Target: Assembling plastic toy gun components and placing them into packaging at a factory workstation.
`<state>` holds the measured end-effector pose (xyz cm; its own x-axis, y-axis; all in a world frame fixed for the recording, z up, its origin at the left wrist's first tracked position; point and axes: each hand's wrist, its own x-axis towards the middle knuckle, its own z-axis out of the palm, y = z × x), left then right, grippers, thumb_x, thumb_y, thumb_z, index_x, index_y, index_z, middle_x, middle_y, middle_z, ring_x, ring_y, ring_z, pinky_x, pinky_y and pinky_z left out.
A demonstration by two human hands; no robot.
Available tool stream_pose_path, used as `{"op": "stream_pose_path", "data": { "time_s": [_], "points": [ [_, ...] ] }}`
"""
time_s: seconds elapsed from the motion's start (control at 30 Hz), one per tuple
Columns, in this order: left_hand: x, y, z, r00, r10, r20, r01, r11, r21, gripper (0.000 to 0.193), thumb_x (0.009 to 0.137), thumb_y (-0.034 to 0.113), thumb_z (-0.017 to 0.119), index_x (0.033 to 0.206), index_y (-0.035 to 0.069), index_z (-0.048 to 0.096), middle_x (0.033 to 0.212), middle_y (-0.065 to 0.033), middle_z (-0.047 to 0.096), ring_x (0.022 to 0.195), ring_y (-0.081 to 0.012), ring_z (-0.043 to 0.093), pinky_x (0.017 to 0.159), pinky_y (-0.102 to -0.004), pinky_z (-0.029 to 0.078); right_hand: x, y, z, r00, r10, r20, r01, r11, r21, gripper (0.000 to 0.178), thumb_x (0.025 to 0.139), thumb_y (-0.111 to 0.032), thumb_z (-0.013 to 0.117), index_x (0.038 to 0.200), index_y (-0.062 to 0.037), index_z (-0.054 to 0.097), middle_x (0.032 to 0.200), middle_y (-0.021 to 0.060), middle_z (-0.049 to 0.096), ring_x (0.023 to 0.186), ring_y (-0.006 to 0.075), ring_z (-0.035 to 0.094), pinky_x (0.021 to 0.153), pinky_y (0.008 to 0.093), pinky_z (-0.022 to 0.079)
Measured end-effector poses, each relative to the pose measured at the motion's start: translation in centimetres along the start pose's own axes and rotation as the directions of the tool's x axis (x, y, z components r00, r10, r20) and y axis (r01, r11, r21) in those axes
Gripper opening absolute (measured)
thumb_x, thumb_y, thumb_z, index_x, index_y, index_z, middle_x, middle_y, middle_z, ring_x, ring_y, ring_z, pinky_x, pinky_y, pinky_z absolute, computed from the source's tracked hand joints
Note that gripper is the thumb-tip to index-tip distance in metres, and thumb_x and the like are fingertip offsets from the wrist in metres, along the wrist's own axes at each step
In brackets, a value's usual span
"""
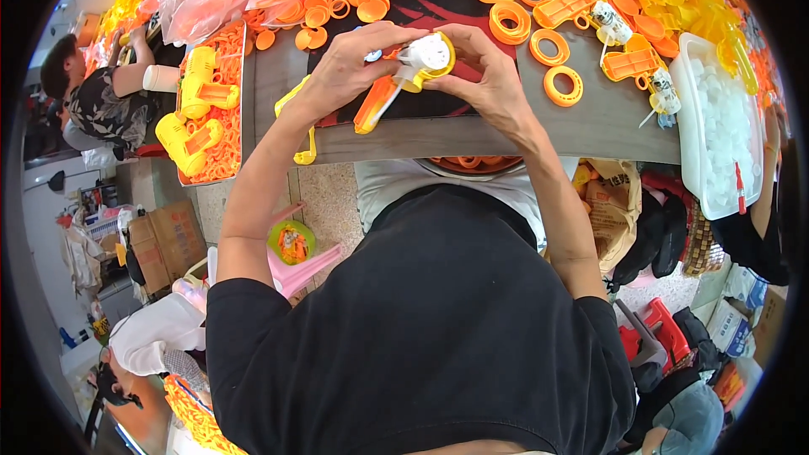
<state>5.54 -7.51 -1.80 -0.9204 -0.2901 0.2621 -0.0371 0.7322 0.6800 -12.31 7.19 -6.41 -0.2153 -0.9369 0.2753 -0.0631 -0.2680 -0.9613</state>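
Above the near edge of the table, my left hand and my right hand are both closed on one plastic toy body. This toy body has an orange handle slanting down to the left and a white round mechanism at its top, with yellow plastic around it. My right fingers grip the round yellow end; the left fingers pinch the side near the handle. A small blue bit shows by my left fingertips. Beneath lies a black and red mat. A yellow curved plastic piece rests beside my left forearm.
Orange rings and orange shells with white mechanisms lie at right. A white tub holds translucent pieces. At left, two yellow toy bodies sit on a box of orange rings. Orange caps lie behind. Other people sit nearby.
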Motion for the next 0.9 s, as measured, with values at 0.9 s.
{"op": "stream_pose_path", "data": {
  "time_s": [0.9],
  "points": [
    [-1.1, 2.2, 3.8, 0.977, 0.009, -0.215, 0.035, 0.979, 0.202, 0.070, 0.078, 0.005, 0.076, 0.143, 0.006, 0.048, 0.131, -0.0153, 0.058, 0.121, -0.0302, 0.056, 0.103, -0.0372, 0.046, -3.7, 1.7, -4.5, 0.999, 0.031, 0.042, -0.005, 0.858, -0.514, 0.068, 0.072, 0.002, 0.076, 0.135, -0.0067, 0.052, 0.128, 0.0111, 0.056, 0.119, 0.0288, 0.053, 0.104, 0.0376, 0.043]
  ]
}}
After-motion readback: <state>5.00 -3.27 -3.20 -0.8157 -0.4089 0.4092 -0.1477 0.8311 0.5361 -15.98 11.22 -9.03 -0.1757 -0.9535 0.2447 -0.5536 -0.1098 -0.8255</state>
